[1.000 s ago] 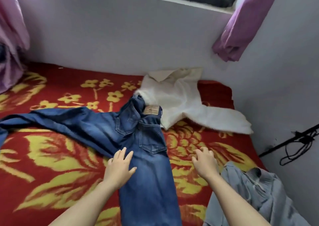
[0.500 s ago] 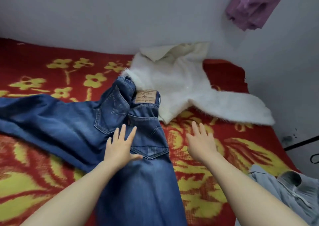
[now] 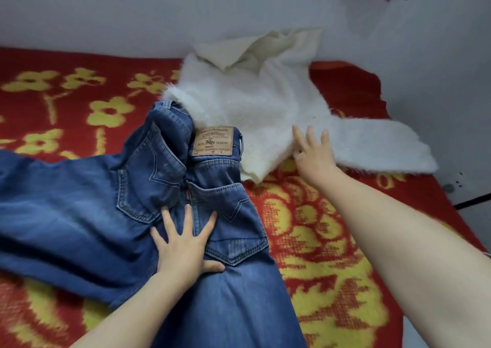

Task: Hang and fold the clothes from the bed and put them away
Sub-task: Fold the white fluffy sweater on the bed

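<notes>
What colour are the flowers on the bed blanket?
Yellow flowers on a red blanket, seen in the head view.

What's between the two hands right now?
Head view: the jeans' right back pocket beside the left hand, then bare red blanket up to the right hand.

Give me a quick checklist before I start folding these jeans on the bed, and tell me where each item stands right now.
1. Jeans lying flat: not ok, the seat and waistband are bunched and the legs splay apart.
2. Left hand holding the jeans down: ok, palm flat below the back pockets, fingers spread.
3. Right hand free: cannot tell, fingers spread on the white fuzzy sweater, grip unclear.
4. Sweater clear of the jeans: not ok, the waistband touches or overlaps its edge.
5. Folding room on the red floral blanket: ok, bare stretch to the right of the jeans.
</notes>
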